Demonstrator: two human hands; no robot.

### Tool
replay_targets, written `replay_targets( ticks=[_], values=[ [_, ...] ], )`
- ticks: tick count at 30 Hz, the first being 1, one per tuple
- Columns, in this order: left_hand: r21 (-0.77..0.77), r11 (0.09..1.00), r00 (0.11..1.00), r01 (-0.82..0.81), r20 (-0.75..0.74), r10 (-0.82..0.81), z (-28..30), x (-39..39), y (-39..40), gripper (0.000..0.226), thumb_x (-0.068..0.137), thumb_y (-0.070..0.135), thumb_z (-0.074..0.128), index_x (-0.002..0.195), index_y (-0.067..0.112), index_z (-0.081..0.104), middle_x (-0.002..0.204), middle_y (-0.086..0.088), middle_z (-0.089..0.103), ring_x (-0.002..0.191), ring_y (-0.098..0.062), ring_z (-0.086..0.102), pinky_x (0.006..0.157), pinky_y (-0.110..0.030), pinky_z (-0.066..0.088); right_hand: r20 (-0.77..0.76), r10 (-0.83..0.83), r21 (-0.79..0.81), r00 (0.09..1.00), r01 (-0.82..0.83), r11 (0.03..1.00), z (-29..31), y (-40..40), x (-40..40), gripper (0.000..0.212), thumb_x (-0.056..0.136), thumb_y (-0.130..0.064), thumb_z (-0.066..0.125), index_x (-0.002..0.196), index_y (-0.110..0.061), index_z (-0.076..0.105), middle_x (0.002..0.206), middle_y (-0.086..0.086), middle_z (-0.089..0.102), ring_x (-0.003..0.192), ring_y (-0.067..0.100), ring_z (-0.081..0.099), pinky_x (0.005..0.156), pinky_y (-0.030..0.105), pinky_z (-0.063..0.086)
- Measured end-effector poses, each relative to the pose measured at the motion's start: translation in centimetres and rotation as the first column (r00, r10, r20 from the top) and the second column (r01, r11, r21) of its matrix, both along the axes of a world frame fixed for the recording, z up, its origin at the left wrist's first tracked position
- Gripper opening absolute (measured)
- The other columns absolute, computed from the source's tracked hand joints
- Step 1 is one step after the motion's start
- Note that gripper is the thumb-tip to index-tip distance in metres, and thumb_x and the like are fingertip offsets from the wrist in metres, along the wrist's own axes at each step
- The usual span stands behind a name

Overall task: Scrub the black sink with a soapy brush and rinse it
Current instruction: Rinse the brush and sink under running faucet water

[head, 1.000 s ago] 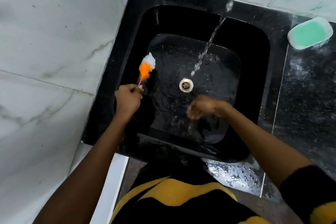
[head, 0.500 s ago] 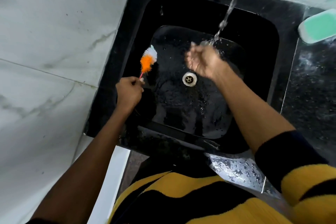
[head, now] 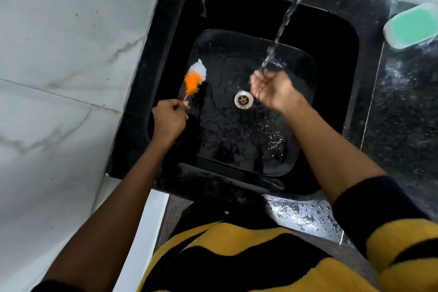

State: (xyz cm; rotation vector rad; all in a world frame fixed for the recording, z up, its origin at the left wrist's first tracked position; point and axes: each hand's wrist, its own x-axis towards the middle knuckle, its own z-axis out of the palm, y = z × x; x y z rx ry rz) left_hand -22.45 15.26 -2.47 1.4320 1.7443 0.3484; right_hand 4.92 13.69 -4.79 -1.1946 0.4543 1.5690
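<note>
Your left hand (head: 169,118) grips brush (head: 194,79) left of drain (head: 244,99); right hand (head: 272,91) cupped, holding nothing, under water stream (head: 285,18) in sink (head: 336,59).

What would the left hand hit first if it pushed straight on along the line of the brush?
Probably the black sink's left inner wall: the left hand aims the orange-and-white bristle brush up-left, its tip looking close to that wall, though depth is unclear.

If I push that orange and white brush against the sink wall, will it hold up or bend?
The brush probably splays: its bristles look fluffy. Its thin pink handle, pinched by the left hand, may flex.
</note>
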Motion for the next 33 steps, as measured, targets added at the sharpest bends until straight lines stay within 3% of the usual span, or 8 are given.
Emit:
replay_targets(
  ticks=[9, 12, 15, 18, 22, 25, 28, 33],
  values=[
    [-0.007, 0.996, 0.994, 0.091, -0.063, -0.091, 1.5, -2.3, 2.7, 0.025, 0.095, 0.024, 0.062, 0.075, 0.016, 0.074, 0.06, -0.003, 0.065, 0.035, 0.001, 0.045, 0.039, -0.011, 0.034, 0.131, -0.167, 0.143, 0.977, 0.148, 0.979, 3.7, 4.3, -1.7, 0.036, 0.096, -0.006, 0.026, 0.065, -0.014, 0.043, 0.055, 0.003, 0.046, 0.045, 0.016, 0.041, 0.046, 0.023, 0.031],
    [0.007, 0.994, 0.991, 0.113, -0.077, -0.112, 1.8, -2.8, 3.9, 0.027, 0.096, 0.025, 0.062, 0.074, 0.015, 0.074, 0.059, -0.003, 0.065, 0.034, 0.0, 0.045, 0.039, -0.014, 0.035, 0.345, 0.143, 0.124, 0.928, -0.196, 0.973, 3.0, 1.6, -7.3, 0.028, 0.098, -0.001, 0.036, 0.085, 0.0, 0.061, 0.075, 0.018, 0.066, 0.059, 0.025, 0.06, 0.057, 0.033, 0.053],
    [0.003, 0.991, 0.988, 0.131, -0.079, -0.131, 1.9, -2.7, 4.3, 0.026, 0.096, 0.023, 0.062, 0.078, 0.009, 0.076, 0.061, -0.007, 0.066, 0.033, 0.001, 0.045, 0.038, -0.01, 0.033, 0.424, 0.672, 0.047, 0.608, -0.755, 0.654, 0.4, -2.9, -13.9, 0.029, 0.098, -0.007, 0.046, 0.09, 0.009, 0.068, 0.091, 0.026, 0.071, 0.077, 0.031, 0.068, 0.079, 0.041, 0.056],
    [-0.003, 0.989, 0.986, 0.149, -0.077, -0.149, 2.0, -2.3, 4.2, 0.027, 0.096, 0.023, 0.063, 0.079, 0.006, 0.076, 0.061, -0.008, 0.065, 0.033, 0.002, 0.045, 0.038, -0.008, 0.032, 0.409, 0.798, 0.001, 0.443, -0.874, 0.485, -1.6, -5.5, -15.8, 0.031, 0.1, -0.014, 0.05, 0.08, 0.002, 0.068, 0.074, 0.013, 0.071, 0.061, 0.017, 0.067, 0.068, 0.032, 0.055],
    [-0.011, 0.986, 0.984, 0.167, -0.059, -0.167, 2.0, -1.9, 3.7, 0.027, 0.097, 0.022, 0.062, 0.082, 0.004, 0.075, 0.063, -0.009, 0.066, 0.033, 0.002, 0.045, 0.038, -0.007, 0.032, 0.352, 0.637, -0.062, 0.686, -0.662, 0.747, -1.8, -3.9, -10.3, 0.031, 0.1, -0.011, 0.041, 0.084, 0.002, 0.064, 0.079, 0.016, 0.069, 0.066, 0.022, 0.065, 0.069, 0.033, 0.055],
    [-0.012, 0.985, 0.984, 0.171, -0.047, -0.172, 1.8, -1.6, 3.3, 0.027, 0.097, 0.022, 0.061, 0.082, 0.003, 0.075, 0.062, -0.008, 0.065, 0.032, 0.002, 0.045, 0.038, -0.008, 0.033, 0.147, 0.212, 0.003, 0.966, -0.214, 0.977, -1.3, -1.2, -4.3, 0.034, 0.099, -0.009, 0.032, 0.091, 0.002, 0.063, 0.073, 0.011, 0.068, 0.071, 0.023, 0.065, 0.069, 0.033, 0.057],
    [-0.028, 0.984, 0.983, 0.177, -0.044, -0.178, 1.7, -1.3, 3.0, 0.027, 0.097, 0.022, 0.062, 0.083, 0.004, 0.075, 0.061, -0.006, 0.065, 0.033, 0.003, 0.045, 0.038, -0.007, 0.032, -0.018, -0.171, 0.054, 0.985, 0.172, 0.984, -0.5, 1.6, -0.4, 0.03, 0.095, -0.007, 0.035, 0.083, -0.003, 0.061, 0.072, 0.01, 0.062, 0.063, 0.02, 0.06, 0.064, 0.028, 0.052],
    [-0.039, 0.979, 0.978, 0.199, -0.054, -0.201, 1.3, -1.0, 2.7, 0.026, 0.097, 0.025, 0.061, 0.083, 0.009, 0.075, 0.06, 0.0, 0.065, 0.037, 0.006, 0.048, 0.04, -0.007, 0.034, 0.035, -0.086, 0.196, 0.996, 0.077, 0.978, 1.7, 4.0, 0.0, 0.027, 0.091, -0.006, 0.031, 0.071, -0.014, 0.047, 0.061, 0.003, 0.045, 0.05, 0.015, 0.041, 0.048, 0.024, 0.035]
  ],
)
